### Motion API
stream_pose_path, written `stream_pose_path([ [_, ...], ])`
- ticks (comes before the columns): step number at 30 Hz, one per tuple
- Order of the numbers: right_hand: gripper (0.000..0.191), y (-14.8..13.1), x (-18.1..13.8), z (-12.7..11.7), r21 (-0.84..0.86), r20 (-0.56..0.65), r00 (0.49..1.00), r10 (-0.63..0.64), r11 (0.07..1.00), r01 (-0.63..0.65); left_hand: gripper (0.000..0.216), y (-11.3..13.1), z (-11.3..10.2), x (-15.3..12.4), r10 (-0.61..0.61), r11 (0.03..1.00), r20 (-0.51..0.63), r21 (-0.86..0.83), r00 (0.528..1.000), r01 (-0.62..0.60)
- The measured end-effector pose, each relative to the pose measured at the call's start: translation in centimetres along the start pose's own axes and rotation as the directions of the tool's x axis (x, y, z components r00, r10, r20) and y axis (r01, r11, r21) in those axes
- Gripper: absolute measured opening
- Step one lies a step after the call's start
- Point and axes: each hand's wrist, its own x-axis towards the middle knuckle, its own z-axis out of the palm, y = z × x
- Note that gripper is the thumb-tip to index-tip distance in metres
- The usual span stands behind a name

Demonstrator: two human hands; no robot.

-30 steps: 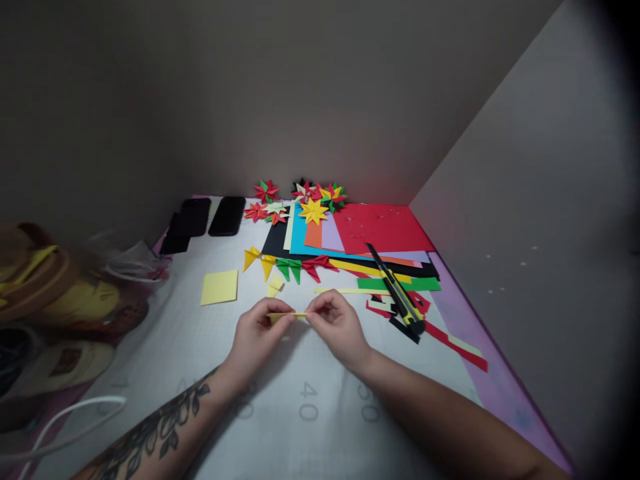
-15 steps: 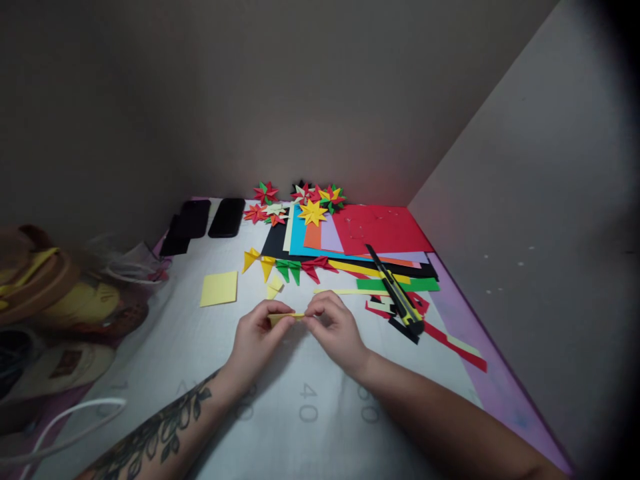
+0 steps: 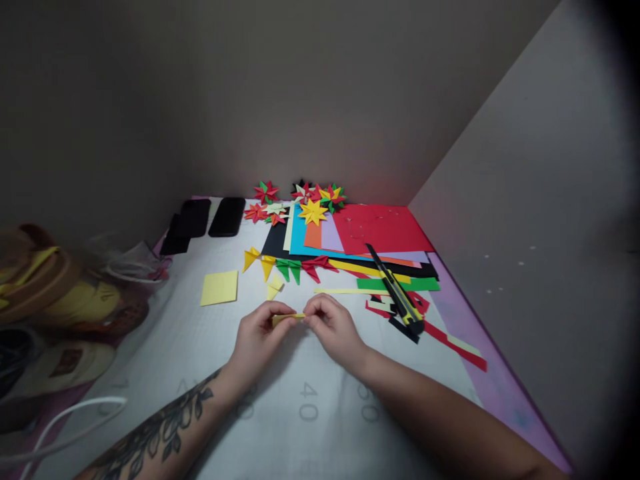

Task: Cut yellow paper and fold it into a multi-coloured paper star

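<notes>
Between my two hands is a small folded piece of yellow paper (image 3: 289, 319), seen nearly edge-on and partly covered by fingers. My left hand (image 3: 260, 335) pinches its left part between thumb and fingers. At the right end, my right hand (image 3: 334, 328) closes thumb and fingertips on it. Just beyond lies a small folded pale yellow paper piece (image 3: 275, 287). A stack of square yellow paper (image 3: 219, 288) sits to the left. Farther back is a row of folded pointed pieces, in yellow (image 3: 251, 258), green (image 3: 289, 269) and red (image 3: 318, 268).
Folded paper stars (image 3: 313, 213) lie at the back by coloured sheets (image 3: 385, 227). A utility knife (image 3: 399, 293) with its blade out rests at right among paper strips (image 3: 460, 348). A black phone (image 3: 227, 217) lies back left. A white cable (image 3: 75, 408) and bags crowd the left edge.
Both hands stay almost in place, still pinching the yellow paper. The fingers have shifted only slightly; nothing else has visibly moved.
</notes>
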Motion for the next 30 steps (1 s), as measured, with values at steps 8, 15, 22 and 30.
stream_pose_path([
  [8,0.008,0.6,0.0,0.3,0.219,-0.029,0.991,0.132,0.968,-0.123,0.011,0.1,-0.1,0.1,-0.007,1.0,0.015,-0.011,1.0,0.008],
  [15,0.024,0.0,0.1,0.8,0.405,-0.073,0.967,0.243,0.893,-0.194,0.017,-0.2,0.1,0.4,-0.135,0.983,0.033,-0.118,0.99,0.138],
  [22,0.033,0.1,0.2,1.0,0.494,-0.023,0.969,0.248,0.845,-0.204,0.016,0.1,0.0,0.8,-0.199,0.969,0.003,-0.15,0.98,0.197],
  [30,0.023,0.1,-0.1,1.2,0.24,-0.038,0.984,0.174,0.957,-0.16,0.017,-0.1,0.3,0.6,-0.165,0.974,0.056,-0.148,0.985,0.172],
])
